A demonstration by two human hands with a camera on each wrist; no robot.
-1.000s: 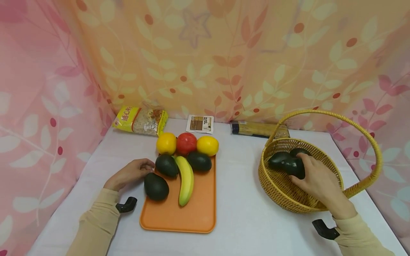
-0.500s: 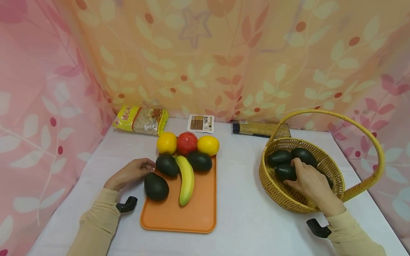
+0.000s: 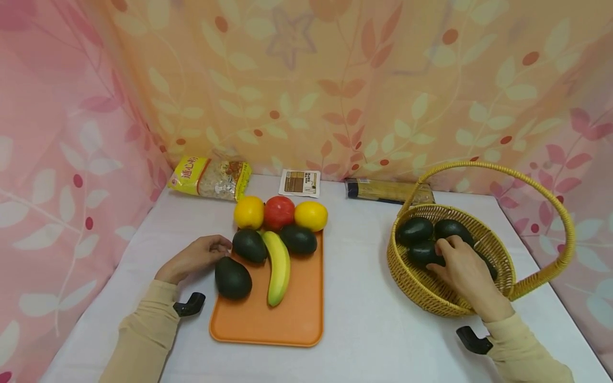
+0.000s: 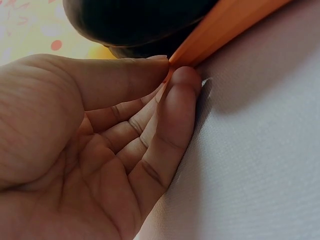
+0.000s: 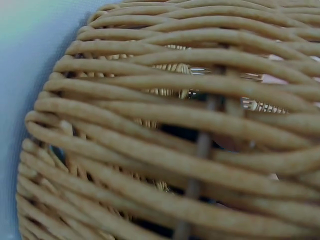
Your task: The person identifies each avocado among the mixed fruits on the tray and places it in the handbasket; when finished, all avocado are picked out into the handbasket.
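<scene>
My left hand (image 3: 198,258) is at the left edge of the orange tray (image 3: 268,327). In the left wrist view its thumb and forefinger pinch the tray's rim. A dark avocado (image 3: 233,278) lies on the tray beside that hand, with two more avocados and a yellow banana (image 3: 278,268) close by. My right hand (image 3: 466,271) reaches into the wicker basket (image 3: 407,290), thumb and fingers round the right end of an avocado (image 3: 423,254). Several avocados lie there, one partly hidden by the hand. Basket weave fills the right wrist view and hides most of that hand.
Two yellow fruits (image 3: 311,215) flank a red fruit (image 3: 279,213) at the tray's far end. Behind them lie a yellow pasta bag (image 3: 210,178), a white packet (image 3: 300,183) and a spaghetti pack (image 3: 383,191). The basket's tall handle (image 3: 541,194) arches over its right side.
My right hand has shifted slightly left and lower in the basket with its avocado, and the avocados behind it show more fully. The left hand has stayed at the tray's edge.
</scene>
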